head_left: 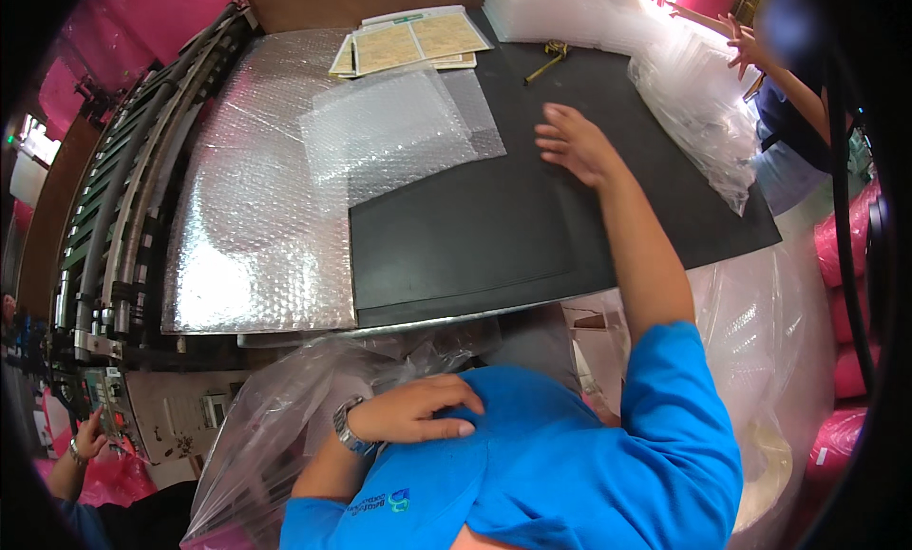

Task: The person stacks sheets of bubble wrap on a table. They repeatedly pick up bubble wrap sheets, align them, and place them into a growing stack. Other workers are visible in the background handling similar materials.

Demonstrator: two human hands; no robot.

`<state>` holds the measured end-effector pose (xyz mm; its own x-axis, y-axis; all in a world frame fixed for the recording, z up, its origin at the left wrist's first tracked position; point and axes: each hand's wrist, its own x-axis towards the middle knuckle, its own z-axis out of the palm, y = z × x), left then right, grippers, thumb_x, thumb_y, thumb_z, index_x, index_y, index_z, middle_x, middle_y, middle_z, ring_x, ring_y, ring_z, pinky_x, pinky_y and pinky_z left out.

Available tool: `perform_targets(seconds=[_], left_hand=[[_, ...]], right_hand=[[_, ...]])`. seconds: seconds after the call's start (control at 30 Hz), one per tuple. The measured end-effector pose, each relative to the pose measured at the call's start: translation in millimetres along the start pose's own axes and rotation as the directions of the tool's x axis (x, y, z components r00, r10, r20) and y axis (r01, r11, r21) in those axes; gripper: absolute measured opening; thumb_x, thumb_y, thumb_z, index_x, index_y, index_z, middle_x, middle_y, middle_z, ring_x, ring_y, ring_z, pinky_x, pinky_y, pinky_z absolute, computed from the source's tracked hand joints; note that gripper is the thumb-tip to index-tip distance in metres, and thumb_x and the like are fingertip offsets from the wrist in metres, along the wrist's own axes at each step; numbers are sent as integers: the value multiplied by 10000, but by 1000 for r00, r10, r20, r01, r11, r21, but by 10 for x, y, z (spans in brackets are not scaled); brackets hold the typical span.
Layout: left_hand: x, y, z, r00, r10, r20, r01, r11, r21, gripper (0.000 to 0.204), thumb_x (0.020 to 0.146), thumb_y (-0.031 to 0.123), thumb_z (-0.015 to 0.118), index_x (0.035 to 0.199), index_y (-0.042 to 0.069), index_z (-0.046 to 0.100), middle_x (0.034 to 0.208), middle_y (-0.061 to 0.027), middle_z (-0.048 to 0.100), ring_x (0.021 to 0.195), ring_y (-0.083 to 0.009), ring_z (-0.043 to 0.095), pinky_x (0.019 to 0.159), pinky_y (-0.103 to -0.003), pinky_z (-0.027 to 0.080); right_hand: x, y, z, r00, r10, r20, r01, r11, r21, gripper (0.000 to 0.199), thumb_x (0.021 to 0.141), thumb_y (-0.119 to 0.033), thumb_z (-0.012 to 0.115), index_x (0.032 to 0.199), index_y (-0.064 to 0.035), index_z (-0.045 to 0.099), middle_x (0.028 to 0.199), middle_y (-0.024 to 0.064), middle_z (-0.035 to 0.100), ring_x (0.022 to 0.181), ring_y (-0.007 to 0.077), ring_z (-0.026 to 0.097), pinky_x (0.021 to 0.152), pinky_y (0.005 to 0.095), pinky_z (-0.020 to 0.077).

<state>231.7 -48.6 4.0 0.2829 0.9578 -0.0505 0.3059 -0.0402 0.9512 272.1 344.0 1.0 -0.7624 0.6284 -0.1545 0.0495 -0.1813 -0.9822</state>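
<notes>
My right hand (573, 143) lies flat, fingers spread, on the black mat (475, 237) that covers the table, and holds nothing. My left hand (413, 410), with a watch on the wrist, rests palm-down on my blue shirt (570, 474) beside a crumpled clear plastic bag (275, 407); its fingers are loosely curved and hold nothing. A small sheet of bubble wrap (389, 132) lies on the mat to the left of my right hand. It overlaps a larger bubble wrap sheet (252, 218).
Tan printed cards (413, 39) and a small brass-coloured tool (546, 61) lie at the far edge. Clear plastic bags (698, 113) pile up at the right, where another person's hands (741, 42) work. A roller machine (123, 199) runs along the left. Pink rolls (845, 256) stand at right.
</notes>
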Motion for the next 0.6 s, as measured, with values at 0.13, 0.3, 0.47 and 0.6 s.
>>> perform_targets(seconds=[0.13,0.3,0.47,0.6], left_hand=[[-340,-145,187,836,-345,-427,391,920,24,339,823,295,586,1041,37,562,1002,-135,562,906,-250,564,773,-329,458],[-683,-762,561,586,-553,-592,597,789,-146,305,830,265,575,1023,29,560,969,-134,587,829,-243,594,735,-322,472],[-741,-1562,944,464,-573,-676,583,772,-254,263,827,291,549,936,54,585,880,-128,613,760,-248,599,680,-342,469],[-647,-1793,936,326,-500,-802,704,695,-147,256,813,324,536,847,77,596,794,-122,613,721,-273,590,635,-379,452]], right_hand=[[822,76,479,982,106,-156,-135,973,-188,614,776,-494,597,1234,-134,401,1054,74,465,871,199,488,740,369,421],[1229,97,773,966,252,-53,-258,949,-184,606,781,-450,613,1206,-81,391,929,91,487,764,207,511,598,396,439],[1276,311,894,985,163,-60,-158,984,86,569,793,-337,634,1192,-12,393,905,100,498,740,199,522,536,368,461],[954,438,777,998,41,57,-55,960,273,522,827,-250,591,1231,6,382,1029,174,518,751,223,553,597,379,501]])
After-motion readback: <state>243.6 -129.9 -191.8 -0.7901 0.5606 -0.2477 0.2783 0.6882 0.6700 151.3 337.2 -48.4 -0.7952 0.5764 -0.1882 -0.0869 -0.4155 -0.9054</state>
